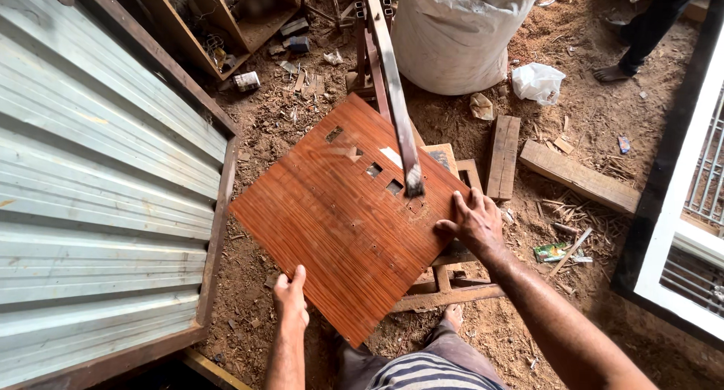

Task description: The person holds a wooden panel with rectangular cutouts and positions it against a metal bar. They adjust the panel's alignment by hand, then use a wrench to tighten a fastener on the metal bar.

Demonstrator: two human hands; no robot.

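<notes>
I steady the reddish slotted wooden panel [343, 216] on its low stand, left hand [290, 299] gripping its near edge, right hand [473, 220] pressed flat and open beside the chisel [398, 96], which probably cuts next.

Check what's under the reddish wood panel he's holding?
Under the reddish panel, wooden frame pieces stick out at its lower right edge, above the sawdust floor. Left hand and right hand steady the panel. How the frame continues beneath is covered.
</notes>
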